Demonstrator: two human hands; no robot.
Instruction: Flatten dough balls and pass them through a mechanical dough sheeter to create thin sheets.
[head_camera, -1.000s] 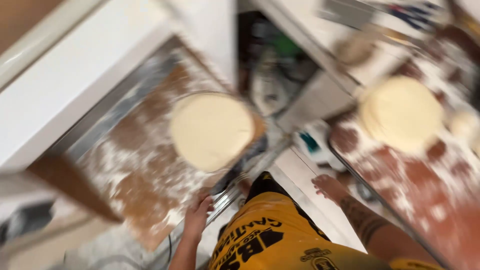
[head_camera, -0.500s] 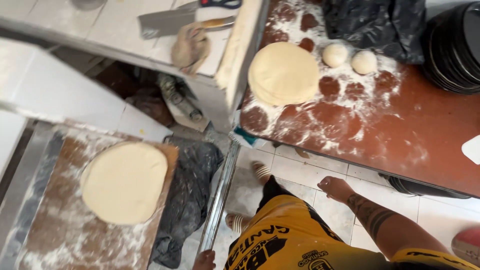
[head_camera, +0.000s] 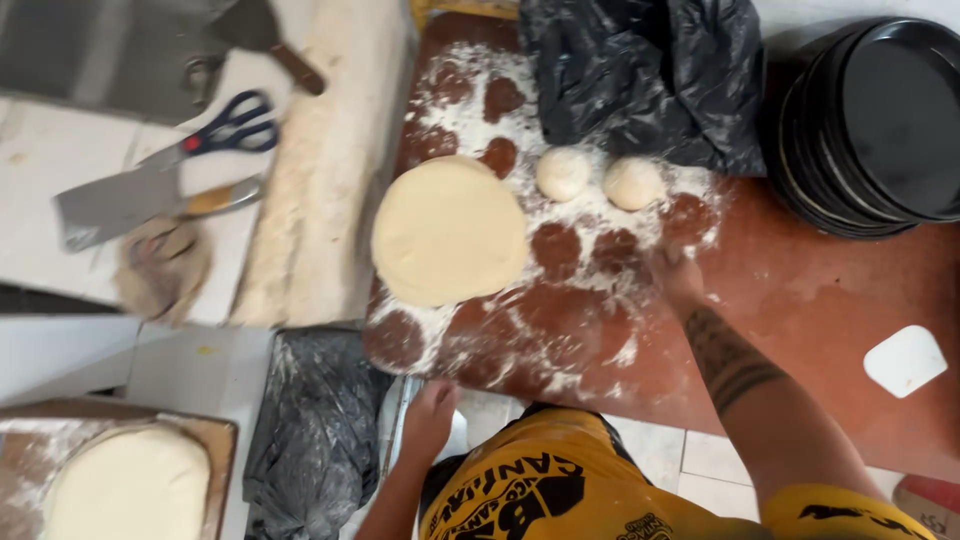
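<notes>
The right hand (head_camera: 678, 277) rests on the floured red table (head_camera: 820, 300), fingers stretched flat and holding nothing, just near of the two dough balls (head_camera: 563, 173) that sit side by side in the flour; the right-hand ball (head_camera: 633, 183) lies close to the fingertips but apart from them. The left hand (head_camera: 432, 412) hangs at the near edge of the table, fingers loosely curled, and whether it grips anything I cannot tell. A flattened dough round (head_camera: 449, 230) lies on the left part of the table, near the balls but not touching; a black plastic bag (head_camera: 640, 70) sits on the far side; a stack of dark pans (head_camera: 880, 120) stands far right; a white scraper (head_camera: 905, 360) lies on the right. On the left counter lie scissors (head_camera: 225, 130) and a cleaver (head_camera: 130, 205); near left, another dough round (head_camera: 130, 490) rests on a floured board (head_camera: 25, 440).
</notes>
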